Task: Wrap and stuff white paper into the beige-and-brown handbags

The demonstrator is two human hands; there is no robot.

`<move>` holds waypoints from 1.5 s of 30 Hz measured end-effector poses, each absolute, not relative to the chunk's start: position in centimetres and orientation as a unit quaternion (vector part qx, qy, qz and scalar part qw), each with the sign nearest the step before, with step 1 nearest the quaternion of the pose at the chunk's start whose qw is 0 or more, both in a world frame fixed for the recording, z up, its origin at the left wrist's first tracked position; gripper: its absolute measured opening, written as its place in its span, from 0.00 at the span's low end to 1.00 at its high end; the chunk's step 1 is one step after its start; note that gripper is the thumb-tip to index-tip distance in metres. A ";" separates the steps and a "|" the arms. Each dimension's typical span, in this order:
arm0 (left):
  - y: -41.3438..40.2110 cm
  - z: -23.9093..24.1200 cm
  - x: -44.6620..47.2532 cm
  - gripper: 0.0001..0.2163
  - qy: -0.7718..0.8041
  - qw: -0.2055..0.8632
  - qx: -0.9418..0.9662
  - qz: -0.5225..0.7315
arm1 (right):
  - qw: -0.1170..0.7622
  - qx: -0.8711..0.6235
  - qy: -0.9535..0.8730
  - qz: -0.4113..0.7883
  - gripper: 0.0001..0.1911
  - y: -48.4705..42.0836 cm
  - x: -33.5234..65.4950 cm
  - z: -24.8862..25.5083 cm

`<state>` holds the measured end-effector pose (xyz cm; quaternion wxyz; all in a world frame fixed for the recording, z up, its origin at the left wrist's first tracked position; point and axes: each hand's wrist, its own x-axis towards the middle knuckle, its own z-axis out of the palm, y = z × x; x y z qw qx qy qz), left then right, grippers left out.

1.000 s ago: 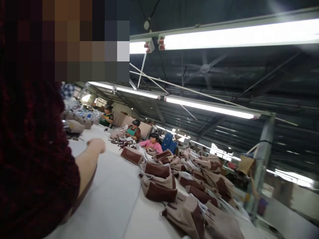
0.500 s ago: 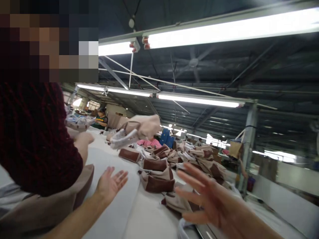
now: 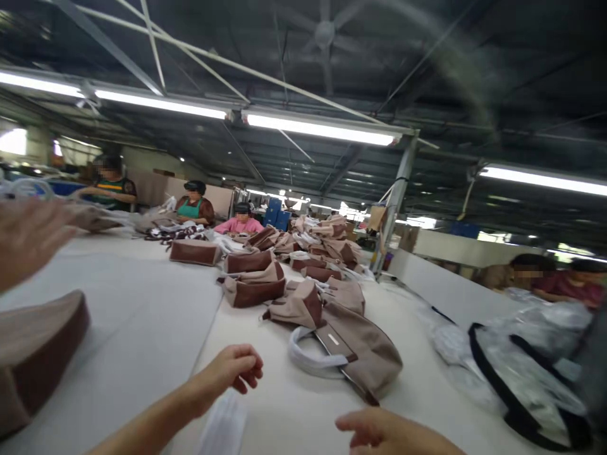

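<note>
Landmark: the nearest tan-and-brown bag, lying on its side on the white table.
Your left hand: it hovers just left of that bag, fingers loosely curled toward the palm, clamped on nothing that you can see.
Your right hand: it sits low in front of the bag, near the bottom edge, fingers partly curled and pointing left; it holds nothing, and it does not touch the bag.
Bag handle: a white-wrapped loop at the bag's left end, between the bag and your left hand.
White sheet: blurred, on the table below your left hand, left of the bag.
Other bags: a row of the same colours runs away behind the landmark bag.
Large brown-edged piece: far left of the bag, at the table edge.
Another person's hand: blurred, well left of the bag, raised above the table.
Plastic-wrapped bag with black trim: right of the landmark bag.
</note>
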<state>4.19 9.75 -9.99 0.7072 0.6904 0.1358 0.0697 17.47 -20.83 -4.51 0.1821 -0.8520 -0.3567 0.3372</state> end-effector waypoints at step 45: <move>-1.6 -7.5 2.9 0.23 -0.045 0.505 0.829 0.236 | 0.913 -0.354 -0.197 0.043 0.21 -25.9 16.0 1.9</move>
